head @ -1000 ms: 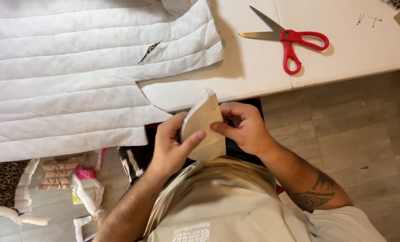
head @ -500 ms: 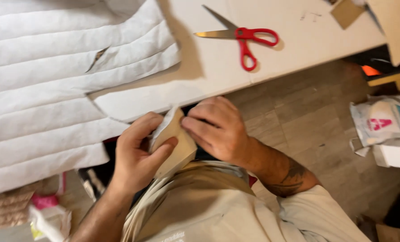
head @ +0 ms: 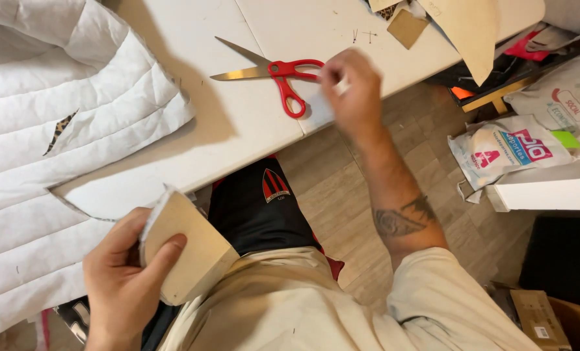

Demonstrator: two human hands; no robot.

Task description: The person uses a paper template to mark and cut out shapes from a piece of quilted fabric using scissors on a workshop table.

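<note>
My left hand (head: 124, 279) grips a tan, stiff pattern piece (head: 196, 253) with a white layer along its back edge, held low in front of my lap. My right hand (head: 352, 88) is stretched out over the white table (head: 238, 136), blurred, its fingers right at the handles of the red scissors (head: 283, 75). The scissors lie flat on the table, blades pointing left. I cannot tell whether the fingers hold anything. A white quilted fabric (head: 56, 130) with a small slit covers the table's left side.
Plastic bags (head: 511, 153) lie on the wooden floor to the right, beside a white board (head: 550, 194). A tan paper sheet (head: 472, 29) and a cardboard scrap (head: 407, 27) sit at the table's far edge. A cardboard box (head: 537, 318) is at the lower right.
My right hand has let go of the tan piece and reached up to the red scissors. My left hand alone keeps the piece. The view has swung to the right.
</note>
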